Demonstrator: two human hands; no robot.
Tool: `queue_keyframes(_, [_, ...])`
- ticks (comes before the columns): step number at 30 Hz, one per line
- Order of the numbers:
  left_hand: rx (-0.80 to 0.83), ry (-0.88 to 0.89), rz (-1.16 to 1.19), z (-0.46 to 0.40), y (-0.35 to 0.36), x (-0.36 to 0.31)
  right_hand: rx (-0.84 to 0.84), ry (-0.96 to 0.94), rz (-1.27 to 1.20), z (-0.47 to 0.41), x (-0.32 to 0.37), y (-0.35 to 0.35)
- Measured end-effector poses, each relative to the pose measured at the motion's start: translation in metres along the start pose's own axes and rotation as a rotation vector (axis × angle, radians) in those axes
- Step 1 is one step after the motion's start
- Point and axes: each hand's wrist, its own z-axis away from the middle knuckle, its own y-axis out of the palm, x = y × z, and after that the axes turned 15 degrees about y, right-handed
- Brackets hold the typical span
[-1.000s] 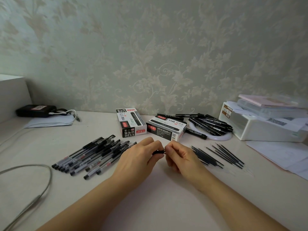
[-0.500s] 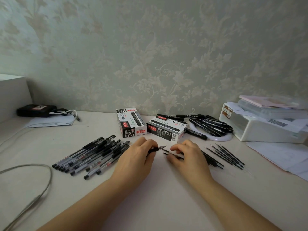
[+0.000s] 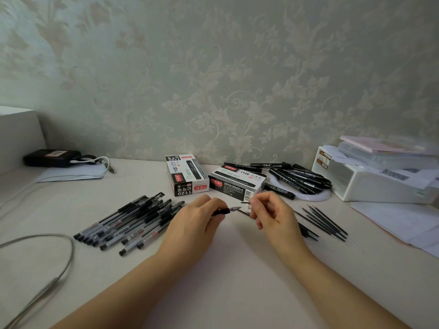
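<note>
My left hand (image 3: 197,222) grips a black gel pen (image 3: 224,210) at the table's middle, its metal tip pointing right. My right hand (image 3: 270,214) is raised just to the right of it and pinches a thin dark refill (image 3: 245,203) between thumb and forefinger. A small gap separates the pen tip from the refill's end. A pile of several gel pens (image 3: 128,222) lies left of my left hand. Several loose black refills (image 3: 323,220) lie fanned out to the right of my right hand.
Two marker boxes (image 3: 186,178) (image 3: 237,184) stand behind my hands. A white ring plate (image 3: 316,198) holds several black markers (image 3: 299,178). White boxes (image 3: 370,184) and papers (image 3: 403,222) fill the right side. A grey cable (image 3: 61,269) loops at front left; a black device (image 3: 51,157) sits back left.
My hands were joined on the pen; they have since parted. The right hand dipped to the table, then lifted with a refill pinched in its fingers. The left hand stayed put.
</note>
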Motion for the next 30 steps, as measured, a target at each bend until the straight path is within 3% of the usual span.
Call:
queue_keyframes(6, [0.037, 0.056, 0.073, -0.001, 0.004, -0.002, 0.16, -0.019, 0.042, 0.003, 0.0, 0.003])
queue_keyframes(9, [-0.004, -0.016, 0.132, -0.001, 0.006, -0.002, 0.185, 0.004, -0.012, 0.003, 0.001, 0.004])
queue_keyframes(18, [0.067, -0.045, -0.128, -0.002, -0.003, -0.011, 0.196, 0.091, -0.126, 0.005, 0.006, 0.008])
queue_keyframes(23, [0.084, -0.056, -0.094, -0.004, -0.003, -0.016, 0.23, 0.07, -0.103, 0.007, 0.01, 0.003])
queue_keyframes(26, [0.06, -0.082, -0.043, -0.005, -0.001, -0.02, 0.187, 0.054, -0.077, 0.007, 0.006, 0.009])
queue_keyframes(30, [0.059, -0.114, -0.036, 0.0, 0.008, -0.035, -0.043, 0.018, -0.042, 0.005, 0.001, 0.017])
